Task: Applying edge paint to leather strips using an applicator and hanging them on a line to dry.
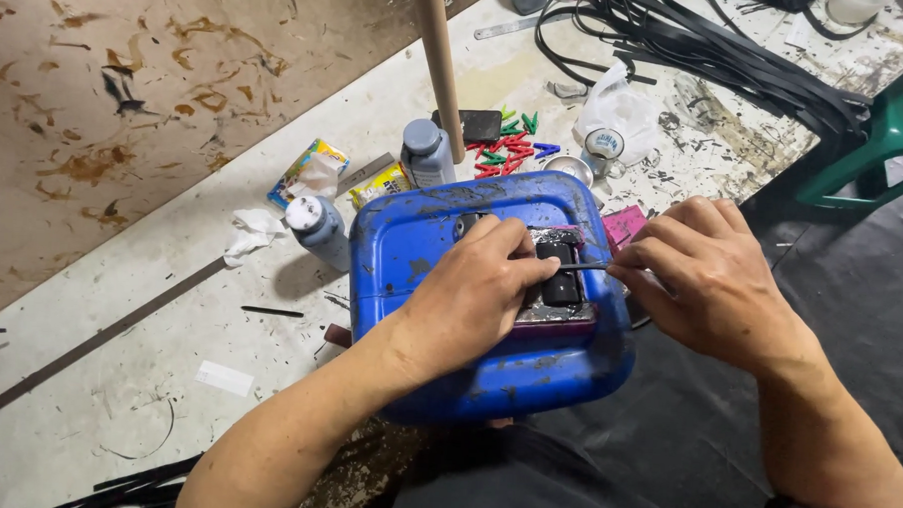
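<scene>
Pressing left hand, right hand pinching thin tool over blue container.

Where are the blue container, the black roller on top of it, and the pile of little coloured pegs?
blue container (412, 245): head view, bare top surface, left part.
black roller (562, 286): head view, middle of its barrel.
coloured pegs (508, 152): head view, centre of the pile.

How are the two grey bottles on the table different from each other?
The nearer grey bottle stands left of the blue container, while the farther grey bottle stands behind it, next to the wooden stick. The nearer one has a whitish cap; the farther one's cap is grey like its body. Both are upright, capped and similar in shape.
</scene>
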